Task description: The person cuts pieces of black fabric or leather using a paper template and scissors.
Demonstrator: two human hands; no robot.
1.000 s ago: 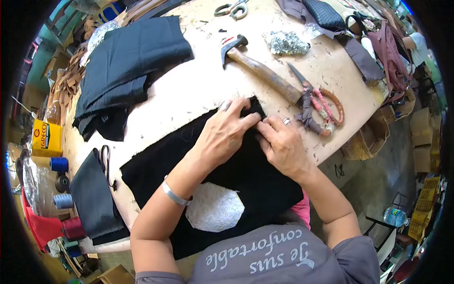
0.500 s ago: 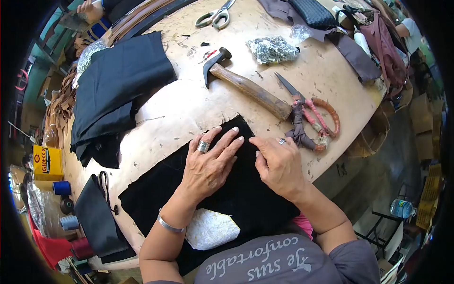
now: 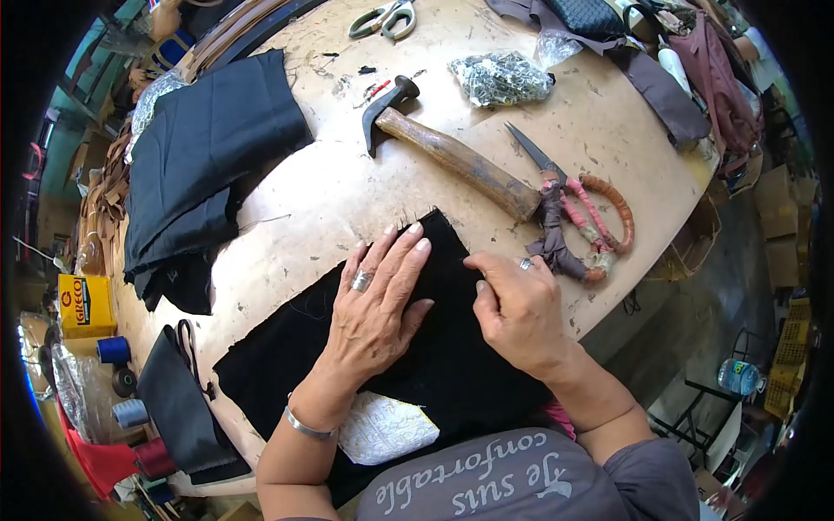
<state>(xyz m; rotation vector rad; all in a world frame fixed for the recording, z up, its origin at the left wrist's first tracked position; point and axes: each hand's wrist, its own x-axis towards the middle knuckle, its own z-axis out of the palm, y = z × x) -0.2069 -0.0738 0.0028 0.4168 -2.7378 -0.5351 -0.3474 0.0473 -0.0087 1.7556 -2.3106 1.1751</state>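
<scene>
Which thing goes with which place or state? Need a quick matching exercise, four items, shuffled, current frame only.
Column 1
1. Hammer
2. Yellow box
3. Left hand
4. White patterned piece

Column 2
A. Palm down on the black cloth, fingers extended
B. Lying near the left wrist, close to the grey shirt
C. Lying beside the scissors with wrapped handles
D. Standing near the blue spool

Right pairs: 1-C, 2-D, 3-A, 4-B
</scene>
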